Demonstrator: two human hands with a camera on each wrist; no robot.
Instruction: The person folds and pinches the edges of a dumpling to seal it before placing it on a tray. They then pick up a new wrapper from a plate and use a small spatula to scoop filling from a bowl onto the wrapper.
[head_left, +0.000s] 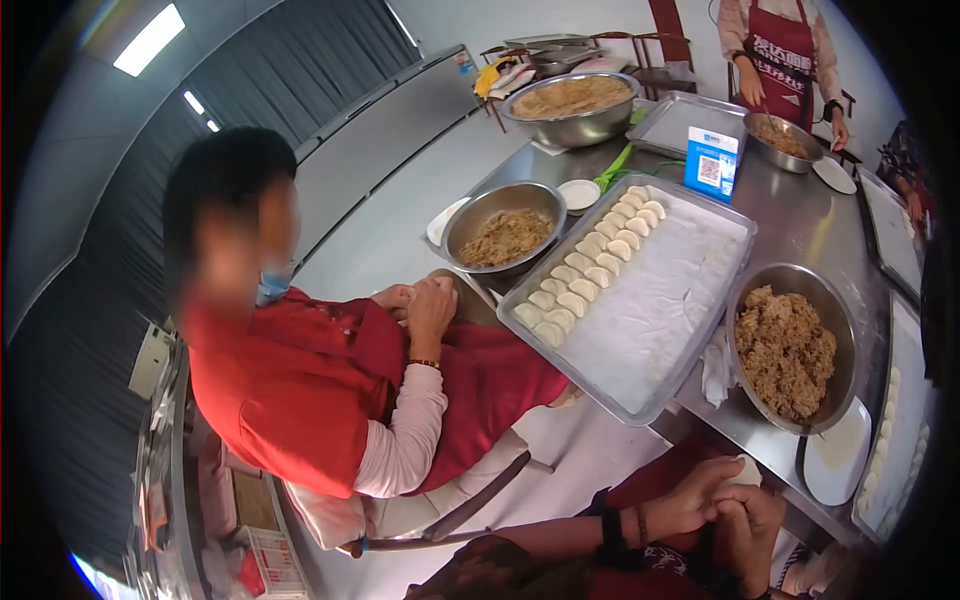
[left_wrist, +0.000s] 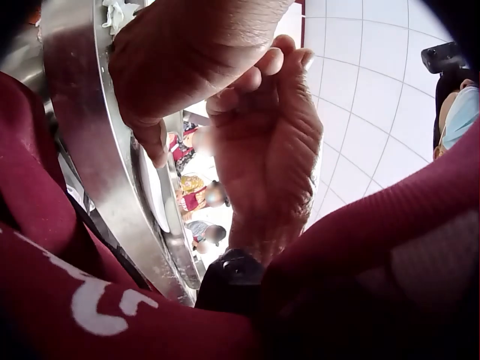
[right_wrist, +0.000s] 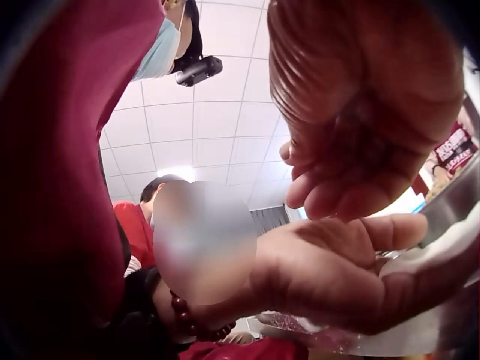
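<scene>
In the head view, a pale piece of dough (head_left: 744, 470) sits between my two hands at the lower right. My left hand (head_left: 692, 498), with a beaded bracelet, holds it from the left side. My right hand (head_left: 753, 530) has its fingers curled against it from the other side. The right wrist view shows white dough (right_wrist: 435, 247) along the fingers of my left hand (right_wrist: 337, 277), with my right hand (right_wrist: 367, 97) curled above. In the left wrist view my left hand (left_wrist: 195, 60) and right hand (left_wrist: 266, 157) meet, hiding the dough.
A tray (head_left: 690, 300) with rows of dumplings (head_left: 585, 262) lies on the metal table. Beside it are a bowl of brown filling (head_left: 787, 355), another bowl (head_left: 505, 228) and a white plate (head_left: 838, 455). A seated person in red (head_left: 290, 390) is at the left.
</scene>
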